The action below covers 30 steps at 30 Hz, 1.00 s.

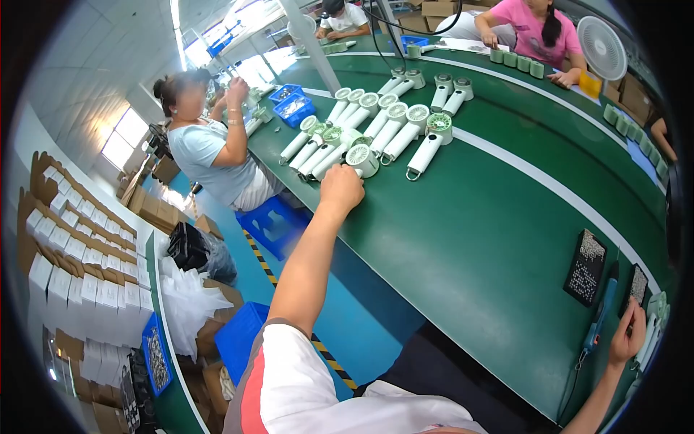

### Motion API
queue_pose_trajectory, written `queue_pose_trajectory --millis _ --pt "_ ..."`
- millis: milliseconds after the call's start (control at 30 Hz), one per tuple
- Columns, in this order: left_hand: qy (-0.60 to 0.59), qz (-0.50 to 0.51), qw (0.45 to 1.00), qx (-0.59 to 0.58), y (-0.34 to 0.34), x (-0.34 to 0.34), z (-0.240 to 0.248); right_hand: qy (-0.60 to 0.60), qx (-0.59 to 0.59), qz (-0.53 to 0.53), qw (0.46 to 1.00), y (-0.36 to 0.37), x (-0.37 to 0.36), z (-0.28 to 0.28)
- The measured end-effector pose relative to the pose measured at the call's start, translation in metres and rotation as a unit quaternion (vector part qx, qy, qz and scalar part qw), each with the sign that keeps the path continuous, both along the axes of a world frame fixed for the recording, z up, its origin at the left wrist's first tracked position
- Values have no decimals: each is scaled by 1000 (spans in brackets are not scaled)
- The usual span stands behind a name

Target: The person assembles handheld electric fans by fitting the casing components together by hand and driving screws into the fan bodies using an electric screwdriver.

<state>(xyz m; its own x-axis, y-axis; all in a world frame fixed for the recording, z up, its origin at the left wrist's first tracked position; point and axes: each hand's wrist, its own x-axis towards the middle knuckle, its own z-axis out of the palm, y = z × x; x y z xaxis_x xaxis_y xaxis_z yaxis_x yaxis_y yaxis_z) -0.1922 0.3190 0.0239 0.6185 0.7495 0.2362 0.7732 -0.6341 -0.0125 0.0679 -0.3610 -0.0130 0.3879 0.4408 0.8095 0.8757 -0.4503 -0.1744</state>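
Note:
My left hand reaches far across the green bench, its fingers closed around the handle of a white handheld fan whose round grille head shows just beyond the knuckles. Several more white handheld fans lie in rows beside and behind it, some heads showing green inner parts. At the right edge my right hand is closed at the near end of a small black tray of tiny metal parts; what its fingertips pinch is too small to make out. Left of that hand lies a blue electric screwdriver.
Another black tray of small parts lies near the screwdriver. White-green pieces crowd the far right edge. A co-worker in light blue sits at the left by blue bins. A blue stool stands below the bench edge.

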Motion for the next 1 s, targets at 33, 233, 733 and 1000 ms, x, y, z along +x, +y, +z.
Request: queue_pose_trajectory --millis 33,233,733,1000 --pt "-9 -15 1000 -5 0 0 2 -4 -6 4 1000 1 -2 3" --pt "-56 -11 998 6 -52 -16 29 -20 -24 0 1000 0 -10 12" --pt "-460 -334 430 -701 -267 128 56 -30 -23 83 996 114 -63 114" --pt "-472 -316 329 -754 -351 166 5 111 -83 28 990 140 -91 84"
